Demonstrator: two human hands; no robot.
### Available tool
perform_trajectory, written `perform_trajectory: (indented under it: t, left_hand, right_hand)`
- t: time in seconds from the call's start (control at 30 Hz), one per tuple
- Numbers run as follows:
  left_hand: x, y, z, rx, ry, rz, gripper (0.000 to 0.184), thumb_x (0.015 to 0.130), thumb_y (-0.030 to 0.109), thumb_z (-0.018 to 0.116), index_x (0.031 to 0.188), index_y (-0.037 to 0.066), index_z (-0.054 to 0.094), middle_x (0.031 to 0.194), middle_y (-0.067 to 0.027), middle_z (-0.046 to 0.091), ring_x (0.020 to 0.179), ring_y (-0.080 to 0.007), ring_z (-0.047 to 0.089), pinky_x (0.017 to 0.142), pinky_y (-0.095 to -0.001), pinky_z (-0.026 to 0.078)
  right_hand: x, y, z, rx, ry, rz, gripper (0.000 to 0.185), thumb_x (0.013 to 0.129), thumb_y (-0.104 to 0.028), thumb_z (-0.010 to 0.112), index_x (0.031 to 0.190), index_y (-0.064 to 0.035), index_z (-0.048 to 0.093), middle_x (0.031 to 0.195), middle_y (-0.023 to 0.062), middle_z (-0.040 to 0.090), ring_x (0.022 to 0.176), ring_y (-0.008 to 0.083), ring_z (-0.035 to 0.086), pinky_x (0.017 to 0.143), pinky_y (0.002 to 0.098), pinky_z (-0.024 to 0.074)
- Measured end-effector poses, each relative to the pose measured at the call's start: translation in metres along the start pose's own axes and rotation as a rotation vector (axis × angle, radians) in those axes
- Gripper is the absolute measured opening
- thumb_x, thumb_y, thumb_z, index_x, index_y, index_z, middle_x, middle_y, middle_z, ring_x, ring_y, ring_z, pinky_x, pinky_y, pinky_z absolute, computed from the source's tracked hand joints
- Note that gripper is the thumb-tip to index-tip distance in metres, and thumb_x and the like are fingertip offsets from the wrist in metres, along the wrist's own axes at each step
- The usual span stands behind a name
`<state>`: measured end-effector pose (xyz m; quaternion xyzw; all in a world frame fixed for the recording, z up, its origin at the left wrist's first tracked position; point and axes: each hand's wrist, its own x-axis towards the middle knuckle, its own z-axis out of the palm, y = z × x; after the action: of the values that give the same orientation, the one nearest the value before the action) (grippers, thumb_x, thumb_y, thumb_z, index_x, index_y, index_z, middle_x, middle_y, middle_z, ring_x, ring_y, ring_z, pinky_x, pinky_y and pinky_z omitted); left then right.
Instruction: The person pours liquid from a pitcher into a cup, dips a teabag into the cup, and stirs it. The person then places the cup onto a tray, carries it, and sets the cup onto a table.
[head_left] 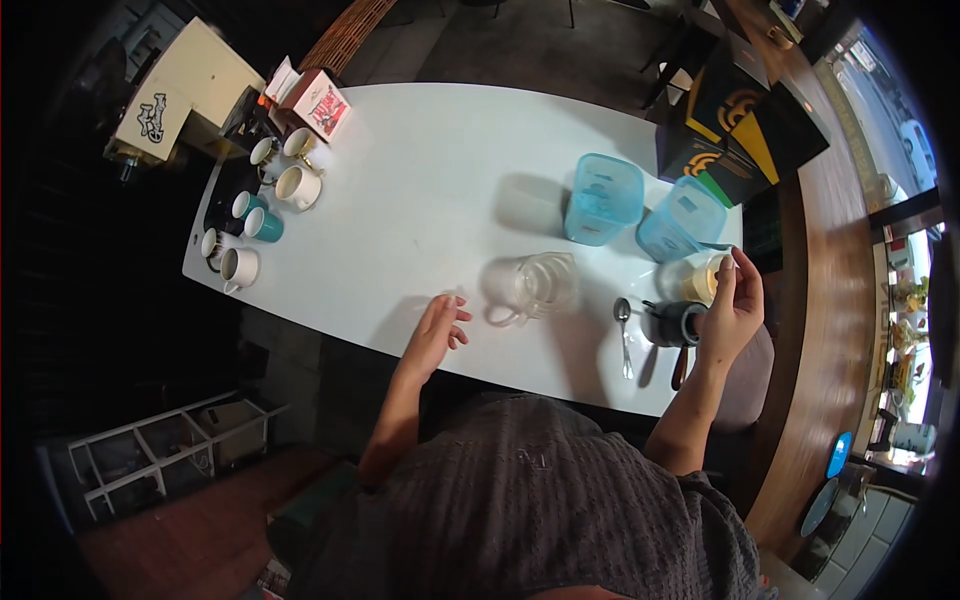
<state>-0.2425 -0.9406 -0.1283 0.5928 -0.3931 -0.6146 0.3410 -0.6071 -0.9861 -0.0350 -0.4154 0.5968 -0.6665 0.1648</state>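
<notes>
My left hand (437, 335) is over the table's front edge, fingers spread and holding nothing. To its right stands a clear glass jug (543, 284), its handle towards me. My right hand (732, 310) is at the right end of the table, with thumb and fingertips pinched at the end of a thin handle (714, 246). That handle sticks out over the rim of a translucent blue container (684, 216); its other end cannot be made out. Just left of the fingers is a jar with yellowish contents (704, 281). A dark round pot (681, 323) is partly behind this hand.
Another blue container (605, 200) stands left of the first. A metal spoon (624, 335) lies on the white table (420, 190). Several cups, including a white mug (240, 268), line the left end near a red-and-white box (324, 106). Black boxes (745, 120) stand at the back right.
</notes>
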Motion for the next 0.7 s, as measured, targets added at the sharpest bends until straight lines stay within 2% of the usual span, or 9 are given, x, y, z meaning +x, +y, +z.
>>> perform_trajectory:
  t: [0.13, 0.27, 0.3, 0.4, 0.43, 0.5, 0.6, 0.63, 0.7]
  left_hand:
    - [0.010, 0.010, -0.065, -0.015, 0.122, 0.055, 0.044, 0.100, 0.044, 0.038, 0.115, 0.004, 0.049, 0.100, -0.0109, 0.061, 0.070, -0.0128, 0.058, 0.064, -0.0254, 0.043]
    - [0.043, 0.030, -0.138, -0.056, 0.189, 0.094, 0.051, 0.099, 0.046, 0.042, 0.128, 0.005, 0.044, 0.103, -0.0118, 0.060, 0.073, -0.0140, 0.059, 0.065, -0.0255, 0.044]
    - [0.057, 0.036, -0.158, -0.088, 0.184, 0.115, 0.058, 0.097, 0.047, 0.045, 0.138, 0.006, 0.035, 0.108, -0.0125, 0.060, 0.075, -0.0152, 0.060, 0.066, -0.0258, 0.044]
    - [0.110, 0.062, -0.204, -0.083, 0.286, 0.190, 0.073, 0.095, 0.047, 0.050, 0.146, 0.006, 0.019, 0.110, -0.0135, 0.061, 0.079, -0.0157, 0.062, 0.069, -0.0281, 0.045]
    - [0.125, 0.073, -0.215, -0.084, 0.272, 0.190, 0.073, 0.095, 0.047, 0.050, 0.146, 0.006, 0.019, 0.110, -0.0135, 0.061, 0.079, -0.0157, 0.062, 0.069, -0.0281, 0.045]
    - [0.148, 0.099, -0.226, -0.012, 0.331, 0.196, 0.091, 0.092, 0.048, 0.053, 0.148, 0.003, -0.002, 0.115, -0.0161, 0.059, 0.083, -0.0186, 0.063, 0.075, -0.0291, 0.047]
    - [0.183, 0.116, -0.232, 0.007, 0.417, 0.185, 0.102, 0.088, 0.049, 0.057, 0.146, -0.003, -0.010, 0.118, -0.0211, 0.057, 0.085, -0.0224, 0.063, 0.079, -0.0316, 0.049]
    - [0.193, 0.117, -0.233, -0.018, 0.467, 0.214, 0.104, 0.087, 0.047, 0.059, 0.144, -0.007, -0.010, 0.117, -0.0256, 0.055, 0.086, -0.0253, 0.064, 0.080, -0.0336, 0.051]
    - [0.209, 0.114, -0.236, -0.040, 0.493, 0.187, 0.103, 0.087, 0.046, 0.060, 0.143, -0.007, -0.008, 0.115, -0.0266, 0.055, 0.086, -0.0260, 0.064, 0.078, -0.0337, 0.052]
  right_hand:
    - [-0.016, -0.012, 0.038, -0.088, -0.014, -0.057, 0.022, 0.091, -0.011, 0.064, 0.108, 0.0028, 0.063, 0.077, -0.0033, 0.056, 0.068, 0.0019, 0.049, 0.062, 0.0153, 0.0385]
    - [-0.045, -0.032, 0.091, -0.037, 0.001, -0.019, 0.021, 0.091, -0.010, 0.063, 0.106, 0.0042, 0.064, 0.080, -0.0012, 0.059, 0.073, 0.0030, 0.052, 0.066, 0.0162, 0.0407]
    - [-0.053, -0.034, 0.103, -0.047, 0.002, -0.025, 0.020, 0.092, -0.010, 0.063, 0.106, 0.0045, 0.064, 0.082, -0.0004, 0.060, 0.074, 0.0036, 0.053, 0.067, 0.0164, 0.0409]
    - [-0.081, -0.046, 0.138, -0.044, -0.030, 0.028, 0.020, 0.092, -0.010, 0.062, 0.106, 0.0043, 0.064, 0.082, 0.0002, 0.061, 0.075, 0.0045, 0.054, 0.068, 0.0171, 0.0415]
    - [-0.090, -0.052, 0.147, -0.108, -0.038, 0.003, 0.019, 0.092, -0.009, 0.062, 0.106, 0.0041, 0.064, 0.083, 0.0007, 0.062, 0.075, 0.0050, 0.054, 0.069, 0.0177, 0.0419]
    - [-0.105, -0.059, 0.157, -0.135, -0.032, -0.004, 0.019, 0.092, -0.008, 0.062, 0.106, 0.0042, 0.064, 0.083, 0.0011, 0.062, 0.075, 0.0052, 0.055, 0.069, 0.0180, 0.0421]
    - [-0.124, -0.070, 0.153, -0.189, -0.028, -0.010, 0.018, 0.092, -0.007, 0.062, 0.106, 0.0046, 0.064, 0.086, 0.0020, 0.063, 0.075, 0.0054, 0.055, 0.069, 0.0183, 0.0431]
    - [-0.129, -0.073, 0.150, -0.185, 0.005, -0.014, 0.018, 0.092, -0.007, 0.062, 0.105, 0.0045, 0.064, 0.087, 0.0024, 0.063, 0.075, 0.0054, 0.055, 0.069, 0.0182, 0.0436]
    - [-0.136, -0.077, 0.138, -0.221, 0.051, -0.027, 0.018, 0.092, -0.008, 0.062, 0.104, 0.0040, 0.065, 0.090, 0.0024, 0.063, 0.077, 0.0055, 0.056, 0.069, 0.0178, 0.0449]
